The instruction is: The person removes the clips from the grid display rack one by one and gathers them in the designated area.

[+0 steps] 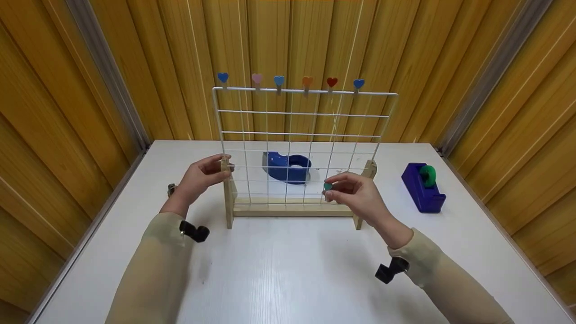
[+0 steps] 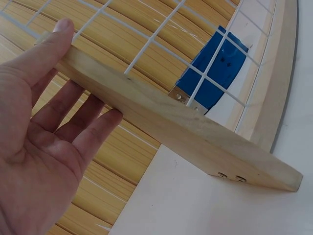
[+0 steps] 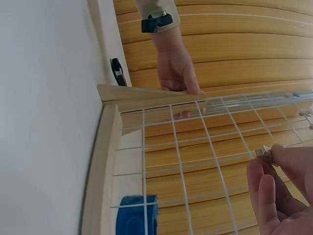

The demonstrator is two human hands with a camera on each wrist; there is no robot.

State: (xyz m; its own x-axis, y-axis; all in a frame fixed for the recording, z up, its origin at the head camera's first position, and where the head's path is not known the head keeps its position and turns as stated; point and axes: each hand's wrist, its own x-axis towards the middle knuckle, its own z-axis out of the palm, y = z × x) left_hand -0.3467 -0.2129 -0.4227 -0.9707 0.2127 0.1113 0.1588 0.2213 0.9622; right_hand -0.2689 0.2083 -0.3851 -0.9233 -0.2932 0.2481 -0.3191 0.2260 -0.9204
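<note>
- The head view looks forward and down from above the person's arms, taking in the whole white table [image 1: 288, 270], with the wire grid rack [image 1: 301, 148] at frame centre and both hands before it.
- The left wrist view sits very close beside the left hand [image 2: 39, 132], filling the lower left, and looks up along the rack's wooden post [image 2: 186, 132] through the grid.
- The right wrist view looks sideways across the table, the scene rotated, near the right hand [image 3: 283, 191] at lower right.
- All three views share the rack; the right wrist view also catches the left hand at upper centre.
</note>
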